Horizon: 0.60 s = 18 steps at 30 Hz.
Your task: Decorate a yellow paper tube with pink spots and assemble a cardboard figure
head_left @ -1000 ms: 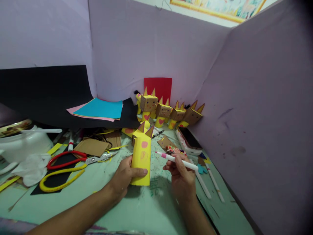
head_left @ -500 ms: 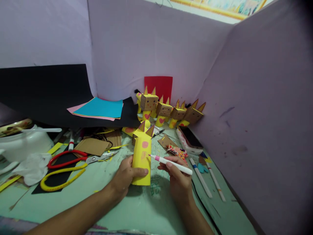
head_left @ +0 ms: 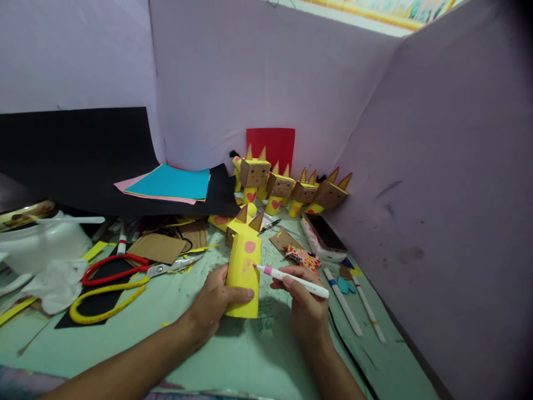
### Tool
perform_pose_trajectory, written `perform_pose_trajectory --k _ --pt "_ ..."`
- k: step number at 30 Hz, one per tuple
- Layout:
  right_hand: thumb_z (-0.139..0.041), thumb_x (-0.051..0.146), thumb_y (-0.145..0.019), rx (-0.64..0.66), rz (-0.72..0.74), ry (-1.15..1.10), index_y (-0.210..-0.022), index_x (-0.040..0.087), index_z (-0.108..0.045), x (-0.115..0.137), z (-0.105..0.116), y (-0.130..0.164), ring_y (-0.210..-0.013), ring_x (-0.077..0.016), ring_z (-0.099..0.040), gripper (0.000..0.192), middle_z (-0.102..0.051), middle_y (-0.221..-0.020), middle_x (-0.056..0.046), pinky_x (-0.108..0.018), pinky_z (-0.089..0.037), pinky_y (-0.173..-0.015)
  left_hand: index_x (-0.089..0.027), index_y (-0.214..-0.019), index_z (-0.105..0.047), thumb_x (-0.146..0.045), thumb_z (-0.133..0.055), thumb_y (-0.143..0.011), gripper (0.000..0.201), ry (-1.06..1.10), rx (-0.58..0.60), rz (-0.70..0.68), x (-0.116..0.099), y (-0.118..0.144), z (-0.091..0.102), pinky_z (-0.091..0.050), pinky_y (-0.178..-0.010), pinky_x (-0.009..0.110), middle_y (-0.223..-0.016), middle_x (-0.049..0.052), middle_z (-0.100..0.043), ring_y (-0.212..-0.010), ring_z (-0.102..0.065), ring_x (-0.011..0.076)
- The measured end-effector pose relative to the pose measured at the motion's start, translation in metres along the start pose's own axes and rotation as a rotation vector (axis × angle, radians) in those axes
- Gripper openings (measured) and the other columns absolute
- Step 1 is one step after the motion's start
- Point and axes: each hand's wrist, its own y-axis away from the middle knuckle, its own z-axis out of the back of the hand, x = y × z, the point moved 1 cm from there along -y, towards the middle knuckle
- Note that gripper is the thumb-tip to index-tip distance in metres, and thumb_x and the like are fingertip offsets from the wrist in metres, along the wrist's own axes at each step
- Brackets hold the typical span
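Note:
My left hand (head_left: 220, 300) is wrapped round the lower part of a yellow paper tube (head_left: 244, 286), thumb across its front. Two pink patches show on the tube, the upper one round, the lower one lighter and uneven. My right hand (head_left: 306, 305) grips a white marker (head_left: 300, 283) with a pink band. Its tip touches or nearly touches the right side of the lower patch. Just beyond the tube's upper end are pointed purple-and-yellow paper ears (head_left: 256, 222) and a brown cardboard edge; whether they are joined to the tube I cannot tell.
Scissors (head_left: 156, 271) with red and yellow handles lie left, near cardboard pieces (head_left: 156, 248) and a white pot (head_left: 50, 244). Several yellow cardboard-headed figures (head_left: 278, 188) stand behind. Rightward are a phone (head_left: 327, 233), a blue-banded marker (head_left: 343, 303) and a black cable (head_left: 350, 355).
The lower pink patch has grown fuller beside the marker tip. The tube and both hands have shifted very slightly right in the view; both grips are the same.

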Motion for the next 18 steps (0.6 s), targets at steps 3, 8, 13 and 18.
perform_pose_trajectory --k 3,8,13,18 --pt "-0.073 0.035 -0.065 0.026 -0.021 -0.002 -0.072 0.017 -0.073 0.001 -0.0012 0.0009 -0.055 -0.0171 -0.064 0.019 -0.07 -0.059 -0.002 -0.026 -0.049 -0.055 -0.011 -0.091 -0.06 -0.019 -0.074 -0.045 0.048 0.003 -0.004 0.004 -0.0004 0.0008 -0.0005 -0.044 -0.052 0.024 -0.069 0.002 -0.066 -0.059 -0.057 0.0146" --pt "-0.073 0.035 -0.066 0.005 -0.01 0.017 -0.075 0.018 -0.073 0.0011 -0.0015 0.0023 -0.056 -0.0172 -0.064 0.02 -0.07 -0.061 -0.002 -0.027 -0.049 -0.056 -0.012 -0.09 -0.06 -0.018 -0.074 -0.046 0.047 -0.001 0.008 0.008 -0.0013 0.0002 -0.002 -0.044 -0.051 0.024 -0.068 0.002 -0.066 -0.058 -0.057 0.0145" --pt "-0.071 0.036 -0.067 0.01 0.005 0.041 -0.076 0.017 -0.073 0.0012 -0.0013 0.0008 -0.055 -0.0184 -0.065 0.022 -0.071 -0.062 -0.003 -0.028 -0.05 -0.055 -0.012 -0.089 -0.06 -0.018 -0.074 -0.046 0.046 0.002 0.002 0.009 -0.0013 0.0006 -0.0023 -0.045 -0.052 0.025 -0.068 0.002 -0.066 -0.058 -0.057 0.0149" --pt "-0.071 0.036 -0.066 0.046 0.007 0.057 -0.072 0.017 -0.073 0.0011 -0.0004 0.0004 -0.054 -0.0196 -0.065 0.02 -0.07 -0.058 -0.003 -0.028 -0.049 -0.052 -0.012 -0.09 -0.06 -0.018 -0.073 -0.047 0.045 -0.013 0.003 0.009 0.0003 0.0015 -0.0011 -0.045 -0.052 0.025 -0.069 0.002 -0.066 -0.059 -0.057 0.0149"
